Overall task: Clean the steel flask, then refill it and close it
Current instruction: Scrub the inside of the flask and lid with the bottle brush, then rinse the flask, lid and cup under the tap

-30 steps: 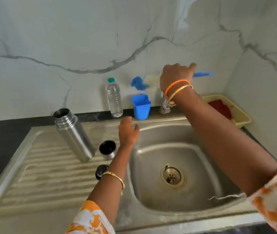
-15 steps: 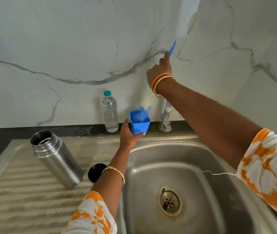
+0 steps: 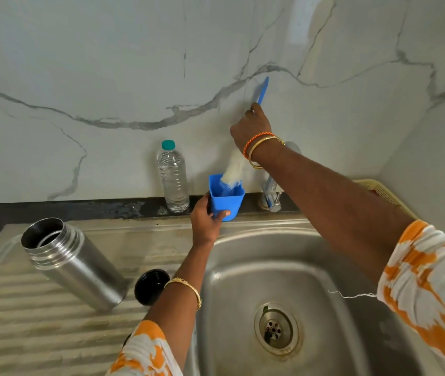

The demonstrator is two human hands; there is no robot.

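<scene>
Nearest, left of the sink basin (image 3: 283, 272): ribbed steel drainboard (image 3: 39, 321), carrying the steel flask (image 3: 74, 264). Stands open-mouthed and uncapped, leaning in the wide lens, well left of the basin. Just between flask and basin, a black cap (image 3: 150, 286), partly hidden behind the left forearm. Inside the basin, a round drain (image 3: 274, 329).

Farther, at the basin's back rim: left hand (image 3: 206, 221), grip clamped on a blue cup (image 3: 226, 196), thumb across its front, fingers round its left side. Dipped into that cup, the pale bristle head of a bottle brush (image 3: 233, 169), blue handle slanting up toward the wall. Right hand (image 3: 251, 126) above the cup, grip closed round the brush handle, blue tip poking out past the knuckles.

Behind the basin, on the dark tabletop (image 3: 53, 210): clear water bottle (image 3: 173, 177) with teal cap, just left of the cup; steel tap (image 3: 271, 194) just right of it. Far right of the basin, edge of a yellow basket (image 3: 384, 194). Farthest, a marble wall (image 3: 107, 63).
</scene>
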